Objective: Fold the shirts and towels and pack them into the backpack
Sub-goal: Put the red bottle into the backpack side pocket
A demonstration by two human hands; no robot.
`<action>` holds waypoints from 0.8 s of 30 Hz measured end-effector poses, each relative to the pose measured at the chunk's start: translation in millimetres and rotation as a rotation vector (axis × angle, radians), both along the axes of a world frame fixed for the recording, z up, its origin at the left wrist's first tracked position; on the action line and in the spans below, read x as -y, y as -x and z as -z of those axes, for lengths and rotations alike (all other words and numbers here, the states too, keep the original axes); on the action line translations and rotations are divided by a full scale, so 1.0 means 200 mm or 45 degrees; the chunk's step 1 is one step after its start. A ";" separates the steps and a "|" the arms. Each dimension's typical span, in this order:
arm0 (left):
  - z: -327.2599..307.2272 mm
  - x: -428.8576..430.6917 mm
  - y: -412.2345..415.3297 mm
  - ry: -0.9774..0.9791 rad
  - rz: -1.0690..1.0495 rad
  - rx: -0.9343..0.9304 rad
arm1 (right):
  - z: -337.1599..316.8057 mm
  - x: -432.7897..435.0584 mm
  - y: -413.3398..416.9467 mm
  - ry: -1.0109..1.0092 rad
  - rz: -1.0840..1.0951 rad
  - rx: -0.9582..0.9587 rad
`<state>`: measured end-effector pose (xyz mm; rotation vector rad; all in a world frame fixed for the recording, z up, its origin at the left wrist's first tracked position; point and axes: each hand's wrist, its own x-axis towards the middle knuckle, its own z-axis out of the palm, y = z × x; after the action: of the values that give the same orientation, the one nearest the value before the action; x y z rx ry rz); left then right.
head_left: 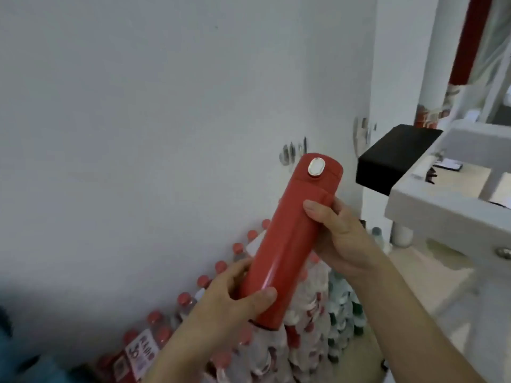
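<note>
A red thermos flask (287, 239) with a white oval button on its lid is held up in front of a white wall, tilted with the lid up and to the right. My left hand (235, 291) grips its lower end, thumb across the front. My right hand (337, 233) grips the upper body just below the lid. No shirts, towels or backpack are in view.
Shrink-wrapped packs of water bottles with red caps (249, 341) are stacked on the floor below my hands against the wall. A white table frame (442, 211) stands at the right, with a black box (398, 158) at its corner. Something blue (16, 363) shows at bottom left.
</note>
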<state>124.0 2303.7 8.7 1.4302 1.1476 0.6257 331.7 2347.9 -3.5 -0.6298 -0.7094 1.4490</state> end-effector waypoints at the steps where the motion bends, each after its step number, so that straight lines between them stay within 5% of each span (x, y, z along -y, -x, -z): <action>1: 0.01 0.07 0.07 0.096 0.003 0.133 | -0.01 0.03 0.09 0.002 -0.097 -0.011; 4: 0.03 0.27 0.26 0.099 -0.152 0.352 | 0.00 0.10 0.41 0.092 -0.306 0.007; 9: 0.04 0.58 0.62 -0.096 -0.612 0.360 | 0.06 0.27 0.83 0.126 -0.481 0.331; 13: 0.04 0.86 0.91 -0.171 -0.853 0.360 | 0.10 0.51 1.14 0.157 -0.692 0.366; 19: 0.06 1.32 1.27 -0.254 -1.129 -0.090 | 0.00 0.93 1.72 -0.156 -0.838 0.599; 22: 0.08 1.53 1.44 -0.342 -1.136 -0.440 | -0.01 1.14 2.00 -0.159 -0.667 0.695; 24: 0.10 1.64 1.58 -0.357 -1.066 -0.442 | 0.00 1.24 2.15 -0.119 -0.598 0.703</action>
<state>-192.7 1976.6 -11.1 1.2787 2.0276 1.1797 -98.0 2099.9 -3.7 -0.8386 -1.4230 1.6664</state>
